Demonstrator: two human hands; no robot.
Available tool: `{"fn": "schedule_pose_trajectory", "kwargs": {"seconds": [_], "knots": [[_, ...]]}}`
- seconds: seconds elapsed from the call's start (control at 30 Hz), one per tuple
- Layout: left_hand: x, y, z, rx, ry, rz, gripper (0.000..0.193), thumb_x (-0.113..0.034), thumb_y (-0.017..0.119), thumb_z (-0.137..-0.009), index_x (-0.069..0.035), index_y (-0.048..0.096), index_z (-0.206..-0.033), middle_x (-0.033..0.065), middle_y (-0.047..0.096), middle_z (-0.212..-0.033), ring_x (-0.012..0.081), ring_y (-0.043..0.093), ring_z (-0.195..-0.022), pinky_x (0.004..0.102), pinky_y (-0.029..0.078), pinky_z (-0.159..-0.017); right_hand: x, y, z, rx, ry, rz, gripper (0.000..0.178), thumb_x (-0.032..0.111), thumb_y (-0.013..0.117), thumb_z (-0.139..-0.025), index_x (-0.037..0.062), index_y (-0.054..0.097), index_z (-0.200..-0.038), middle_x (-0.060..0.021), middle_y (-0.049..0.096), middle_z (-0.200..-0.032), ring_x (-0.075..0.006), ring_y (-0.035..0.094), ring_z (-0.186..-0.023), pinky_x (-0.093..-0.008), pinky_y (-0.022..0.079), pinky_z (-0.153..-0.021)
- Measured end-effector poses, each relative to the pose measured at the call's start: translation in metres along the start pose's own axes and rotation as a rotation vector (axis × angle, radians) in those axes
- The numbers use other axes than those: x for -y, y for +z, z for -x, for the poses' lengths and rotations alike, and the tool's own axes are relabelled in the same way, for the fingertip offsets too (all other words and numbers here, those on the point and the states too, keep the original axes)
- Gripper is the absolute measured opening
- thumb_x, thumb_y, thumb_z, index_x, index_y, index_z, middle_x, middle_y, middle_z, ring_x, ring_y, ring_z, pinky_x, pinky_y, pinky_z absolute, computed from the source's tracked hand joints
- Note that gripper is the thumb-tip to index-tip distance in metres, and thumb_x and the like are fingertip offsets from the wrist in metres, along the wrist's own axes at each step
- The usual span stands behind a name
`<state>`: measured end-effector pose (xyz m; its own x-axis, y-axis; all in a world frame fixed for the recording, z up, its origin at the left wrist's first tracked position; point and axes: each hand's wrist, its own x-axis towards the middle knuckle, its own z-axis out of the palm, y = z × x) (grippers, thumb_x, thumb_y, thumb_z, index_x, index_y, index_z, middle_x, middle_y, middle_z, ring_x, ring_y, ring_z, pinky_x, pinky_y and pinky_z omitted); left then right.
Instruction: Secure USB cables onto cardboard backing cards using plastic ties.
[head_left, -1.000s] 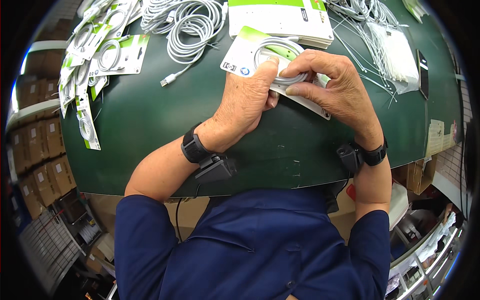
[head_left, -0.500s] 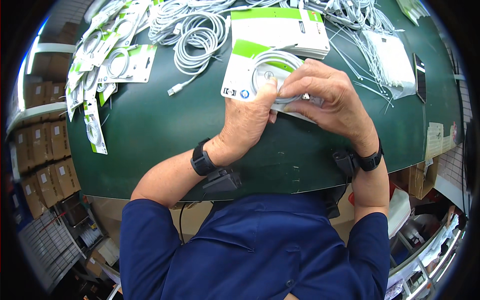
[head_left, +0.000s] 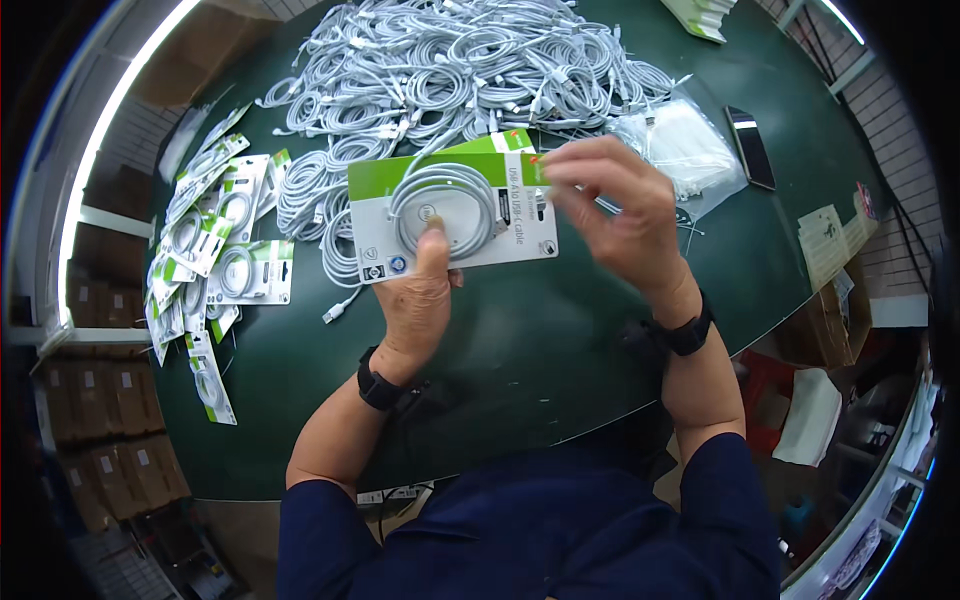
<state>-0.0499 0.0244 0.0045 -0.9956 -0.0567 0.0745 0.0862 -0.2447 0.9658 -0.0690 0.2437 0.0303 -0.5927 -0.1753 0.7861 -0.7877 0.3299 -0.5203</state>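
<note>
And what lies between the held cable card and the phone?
In the head view, the right hand, then a clear bag with white contents, separate the card from the phone.

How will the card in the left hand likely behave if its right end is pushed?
The card will probably feel stiff, as it extends flat past the left hand. It may pivot, since that hand holds it left of its middle. The coiled cable looks flexible, so its loops could shift.

The head-worn fisheye view looks steeply down from near above the hands (head_left: 414, 305) and green table (head_left: 520, 350).
</note>
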Motion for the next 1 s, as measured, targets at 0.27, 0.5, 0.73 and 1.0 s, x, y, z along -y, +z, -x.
{"fn": "schedule_pose_trajectory", "kwargs": {"seconds": [0.27,0.5,0.73,1.0], "knots": [[0.017,-0.002,-0.017,-0.056,0.012,0.022,0.039,-0.014,0.067,-0.095,-0.004,0.05,-0.128,0.0063,0.063,-0.105,0.0087,0.06,-0.07,0.022,0.048,-0.046,-0.061,-0.038,0.018,0.349,0.695,0.505,0.018,0.016,0.078,-0.081,0.0024,0.073,-0.092,-0.0138,0.07,-0.084,-0.0267,0.068,-0.074,-0.0372,0.053,-0.069],[0.022,-0.007,-0.018,-0.041,-0.014,0.01,0.04,-0.013,0.067,-0.094,-0.004,0.049,-0.129,0.0069,0.062,-0.105,0.0087,0.06,-0.07,0.0217,0.048,-0.045,-0.076,-0.028,0.031,0.513,0.664,0.531,0.016,0.015,0.075,-0.083,0.0012,0.07,-0.088,-0.0168,0.068,-0.08,-0.035,0.067,-0.078,-0.043,0.053,-0.072],[0.025,-0.007,-0.011,-0.022,0.011,-0.06,0.035,-0.01,0.067,-0.094,-0.003,0.051,-0.124,0.0063,0.063,-0.1,0.0083,0.059,-0.065,0.0221,0.048,-0.045,-0.065,-0.021,0.031,0.447,0.626,0.584,0.019,0.012,0.07,-0.085,0.0007,0.067,-0.101,-0.0187,0.068,-0.085,-0.041,0.065,-0.084,-0.0457,0.053,-0.076],[0.023,-0.003,-0.005,0.032,0.05,-0.102,0.03,-0.008,0.066,-0.094,-0.001,0.053,-0.12,0.0064,0.064,-0.096,0.0086,0.058,-0.061,0.0226,0.047,-0.045,-0.067,-0.027,0.032,0.393,0.63,0.623,0.013,0.012,0.07,-0.085,0.0003,0.073,-0.092,-0.0183,0.07,-0.087,-0.0378,0.067,-0.085,-0.0444,0.054,-0.08]]}}
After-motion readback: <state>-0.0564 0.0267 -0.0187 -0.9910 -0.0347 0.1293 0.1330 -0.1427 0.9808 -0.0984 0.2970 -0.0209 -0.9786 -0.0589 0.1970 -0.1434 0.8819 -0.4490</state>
